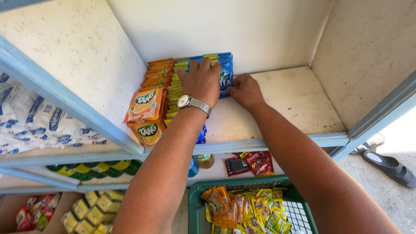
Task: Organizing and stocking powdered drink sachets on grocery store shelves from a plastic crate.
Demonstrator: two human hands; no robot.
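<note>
Pressing flat on upright blue sachets (pixel 225 76), left hand (pixel 201 82); right hand (pixel 246 91) pinches their edge.

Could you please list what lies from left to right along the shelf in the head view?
Row of orange drink-powder sachets → row of yellow-green sachets → left hand → blue iced-tea sachets → right hand → bare shelf board.

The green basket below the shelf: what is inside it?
The green basket holds a heap of small orange and yellow sachets; bare grid floor shows at its right. What lies under the heap is covered, and the right forearm hides the basket's right edge.
</note>
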